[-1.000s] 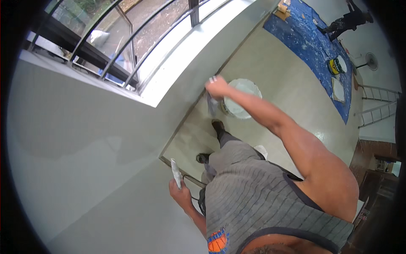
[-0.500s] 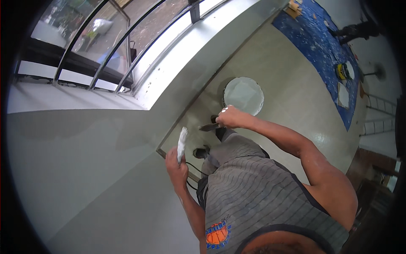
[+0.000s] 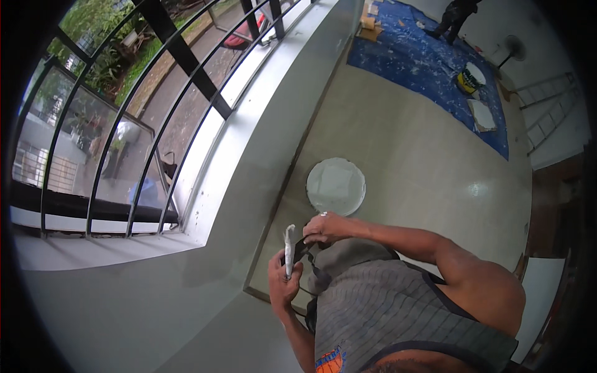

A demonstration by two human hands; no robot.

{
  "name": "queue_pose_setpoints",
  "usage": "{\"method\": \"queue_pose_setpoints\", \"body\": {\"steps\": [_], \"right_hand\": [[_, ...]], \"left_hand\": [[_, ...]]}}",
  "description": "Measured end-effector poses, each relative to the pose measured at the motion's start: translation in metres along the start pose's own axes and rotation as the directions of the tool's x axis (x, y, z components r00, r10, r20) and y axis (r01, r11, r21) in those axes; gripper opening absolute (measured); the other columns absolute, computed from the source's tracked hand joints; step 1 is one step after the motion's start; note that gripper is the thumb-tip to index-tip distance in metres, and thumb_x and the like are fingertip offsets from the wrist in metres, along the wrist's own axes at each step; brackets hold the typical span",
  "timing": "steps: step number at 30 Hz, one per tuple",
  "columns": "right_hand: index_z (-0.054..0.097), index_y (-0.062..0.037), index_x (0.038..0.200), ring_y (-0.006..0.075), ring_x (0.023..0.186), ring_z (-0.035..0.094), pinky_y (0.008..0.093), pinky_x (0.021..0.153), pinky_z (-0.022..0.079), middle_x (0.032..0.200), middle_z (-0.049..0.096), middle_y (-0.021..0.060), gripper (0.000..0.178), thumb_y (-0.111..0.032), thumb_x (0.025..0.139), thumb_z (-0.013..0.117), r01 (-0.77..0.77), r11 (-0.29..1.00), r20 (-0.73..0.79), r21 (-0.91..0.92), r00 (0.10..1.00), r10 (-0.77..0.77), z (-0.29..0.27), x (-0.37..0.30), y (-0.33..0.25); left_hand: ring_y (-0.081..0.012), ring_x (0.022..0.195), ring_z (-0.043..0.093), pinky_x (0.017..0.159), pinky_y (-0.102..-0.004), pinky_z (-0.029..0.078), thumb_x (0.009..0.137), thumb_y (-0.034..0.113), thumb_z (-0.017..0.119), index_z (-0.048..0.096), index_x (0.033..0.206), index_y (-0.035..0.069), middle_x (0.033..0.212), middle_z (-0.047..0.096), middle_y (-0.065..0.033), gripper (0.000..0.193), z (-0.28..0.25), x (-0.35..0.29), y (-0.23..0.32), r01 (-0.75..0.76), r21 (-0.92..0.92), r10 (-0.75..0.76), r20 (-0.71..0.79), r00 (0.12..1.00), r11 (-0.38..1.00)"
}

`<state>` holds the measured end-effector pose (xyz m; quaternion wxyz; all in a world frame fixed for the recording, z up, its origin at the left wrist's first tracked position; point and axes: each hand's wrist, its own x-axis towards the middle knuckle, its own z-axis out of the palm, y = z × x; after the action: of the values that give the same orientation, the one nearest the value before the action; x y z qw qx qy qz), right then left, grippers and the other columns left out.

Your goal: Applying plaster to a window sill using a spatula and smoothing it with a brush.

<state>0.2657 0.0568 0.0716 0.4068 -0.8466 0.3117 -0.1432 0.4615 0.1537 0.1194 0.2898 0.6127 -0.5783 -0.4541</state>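
Right hand (image 3: pixel 328 228), head view: clamped on a dark scraper (image 3: pixel 301 248), fingers bent around its near end; white smears show on the fingers.
Left hand (image 3: pixel 285 287): clamped on the base of a white-coated tool (image 3: pixel 289 252), apparently a flat blade seen nearly edge-on, standing up from the fist.
Scraper to coated tool: close beside each other, in front of the body; whether their edges touch cannot be told from this angle.
Working angle: lay the scraper low against the coated face and draw it in one even pass; a steep edge would probably dig in.
Left-hand support: keep the wrist firm, as a yielding tool would likely leave the coat uneven.
Coated tip: ragged, and judged the likeliest place for material to drop.
Bucket (image 3: pixel 362 196): on the floor (image 3: pixel 404 161), just beyond the right hand, holding pale paste (image 3: pixel 336 185); working close to it should limit spills.
Wall (image 3: pixel 130 304): left of the hands, below the barred window (image 3: pixel 186 62); keep loaded edges off it.
Blue sheet (image 3: pixel 404 59): well apart, too distant to catch drips here.
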Motion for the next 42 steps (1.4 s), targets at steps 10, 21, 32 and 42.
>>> {"method": "queue_pose_setpoints", "body": {"steps": [10,21,32,42], "right_hand": [[0.056,-0.0077,0.083,0.0300,0.074,0.056,0.0380,0.063,0.042,0.074,0.057,0.0133,0.023,-0.030,0.080,0.053,-0.239,0.951,-0.036,0.197,0.967,0.251,0.005,-0.084,-0.015],[0.059,-0.0087,0.093,0.0271,0.069,0.058,0.0365,0.064,0.044,0.072,0.059,0.0119,0.022,-0.023,0.079,0.051,-0.322,0.941,0.018,0.104,0.947,0.322,-0.046,-0.155,0.049],[0.049,0.0015,0.112,0.0194,0.076,0.055,0.0296,0.071,0.043,0.079,0.058,0.0117,0.037,-0.024,0.086,0.044,-0.271,0.883,-0.129,0.384,0.931,0.342,-0.139,-0.117,0.156],[0.031,-0.0073,0.129,0.0287,0.124,0.027,0.0423,0.101,0.021,0.133,0.030,0.0133,0.052,-0.038,0.087,0.037,0.036,0.779,-0.197,-0.626,0.959,-0.203,-0.185,0.124,0.157]], "left_hand": [[-0.0202,0.076,0.055,0.068,-0.0295,0.043,0.072,0.022,0.063,0.061,0.093,0.002,0.087,0.054,-0.0104,0.030,0.047,-0.021,-0.003,0.150,-0.199,-0.102,0.232,0.967,0.968],[-0.0192,0.070,0.055,0.065,-0.0298,0.043,0.076,0.028,0.059,0.060,0.094,0.003,0.078,0.058,-0.0105,0.031,0.134,0.014,0.045,0.174,0.056,-0.182,0.355,0.917,0.983],[-0.0248,0.076,0.058,0.069,-0.0305,0.044,0.079,0.018,0.056,0.061,0.093,0.002,0.089,0.060,-0.0122,0.022,0.203,-0.020,0.069,0.291,-0.053,-0.292,-0.318,0.902,0.955],[-0.0140,0.078,0.054,0.071,-0.0270,0.044,0.081,0.017,0.058,0.060,0.100,-0.001,0.087,0.059,-0.0079,0.027,0.203,-0.010,0.049,0.319,-0.442,-0.544,-0.652,0.528,0.839]]}}
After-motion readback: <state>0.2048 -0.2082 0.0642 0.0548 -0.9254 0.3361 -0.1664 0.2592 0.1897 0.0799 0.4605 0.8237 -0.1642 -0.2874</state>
